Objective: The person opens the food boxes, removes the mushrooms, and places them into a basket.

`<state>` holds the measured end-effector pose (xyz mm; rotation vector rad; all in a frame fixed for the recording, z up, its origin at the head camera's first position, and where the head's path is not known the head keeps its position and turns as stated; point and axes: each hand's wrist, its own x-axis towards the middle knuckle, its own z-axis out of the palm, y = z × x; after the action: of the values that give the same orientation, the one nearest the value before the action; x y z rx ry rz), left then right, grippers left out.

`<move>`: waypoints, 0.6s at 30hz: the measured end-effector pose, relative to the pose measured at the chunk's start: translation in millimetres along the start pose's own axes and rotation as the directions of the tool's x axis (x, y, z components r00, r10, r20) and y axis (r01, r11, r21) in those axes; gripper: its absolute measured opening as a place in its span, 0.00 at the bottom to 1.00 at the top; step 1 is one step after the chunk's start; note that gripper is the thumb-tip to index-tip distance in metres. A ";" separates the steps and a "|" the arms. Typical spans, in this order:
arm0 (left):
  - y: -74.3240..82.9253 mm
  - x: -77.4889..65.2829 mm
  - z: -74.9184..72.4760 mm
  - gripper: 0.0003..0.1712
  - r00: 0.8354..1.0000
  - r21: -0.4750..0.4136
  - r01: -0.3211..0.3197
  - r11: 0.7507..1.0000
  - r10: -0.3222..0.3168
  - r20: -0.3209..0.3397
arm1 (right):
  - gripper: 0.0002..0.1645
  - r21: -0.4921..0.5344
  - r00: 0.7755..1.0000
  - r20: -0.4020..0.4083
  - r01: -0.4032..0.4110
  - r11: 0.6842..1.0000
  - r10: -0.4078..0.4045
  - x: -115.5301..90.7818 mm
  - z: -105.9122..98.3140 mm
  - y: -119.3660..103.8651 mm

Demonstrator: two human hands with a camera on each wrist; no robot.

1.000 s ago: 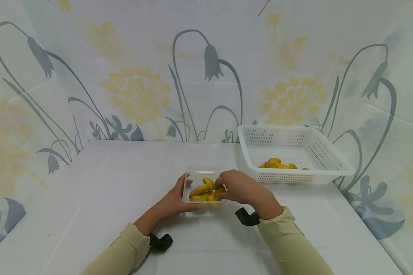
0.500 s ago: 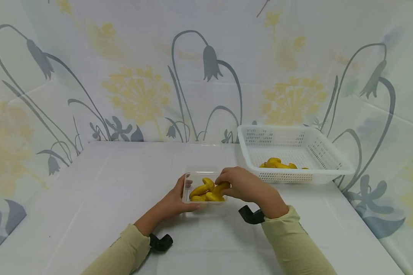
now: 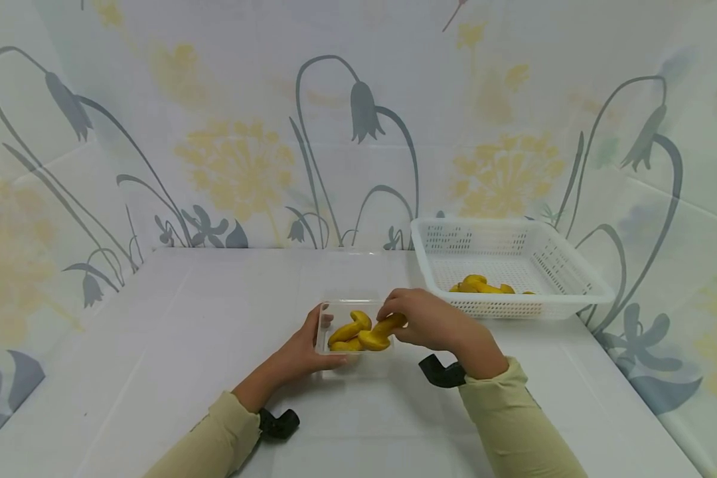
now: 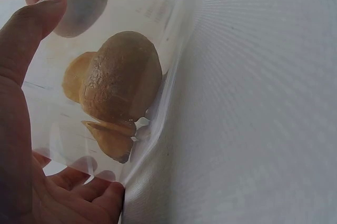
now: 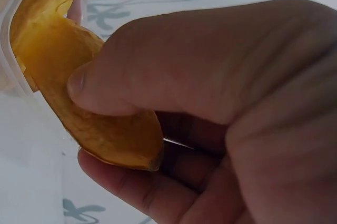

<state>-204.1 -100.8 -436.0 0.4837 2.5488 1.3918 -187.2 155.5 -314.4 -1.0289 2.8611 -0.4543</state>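
My left hand (image 3: 301, 346) grips a clear plastic box (image 3: 364, 301) by its left side, with the thumb in front and the fingers behind. Inside lie yellow mushrooms (image 3: 348, 331); through the wall in the left wrist view, a mushroom's rounded brown cap (image 4: 124, 77) shows large. At the box's right end my right hand (image 3: 436, 324) pinches another yellow mushroom (image 5: 100, 124) by its stem, thumb on top and fingers beneath. Its cap end (image 3: 374, 340) leans down over the box's front right corner, and the stem slants up past the right rim.
A white perforated basket (image 3: 514, 307) stands at the back right, holding several more yellow mushrooms (image 3: 478, 285). A white cloth covers the table (image 3: 185, 372). Behind it hangs a flower-printed curtain (image 3: 346, 179). Black wrist mounts (image 3: 279, 423) sit under both forearms.
My right hand has shifted right and slightly up, drawing the pinched mushroom's stem out past the box's right rim and exposing more of it. The left hand and box have stayed put.
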 end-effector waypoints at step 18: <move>-1.1 0.4 0.0 0.67 1.000 -0.002 0.004 1.000 -0.004 0.005 | 0.14 0.086 0.997 -0.070 0.040 0.995 -0.034 -4.0 -6.6 11.3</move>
<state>-204.7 -101.2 -436.9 0.4800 2.5429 1.3903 -192.0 168.0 -311.7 -1.0732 2.8563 -0.6244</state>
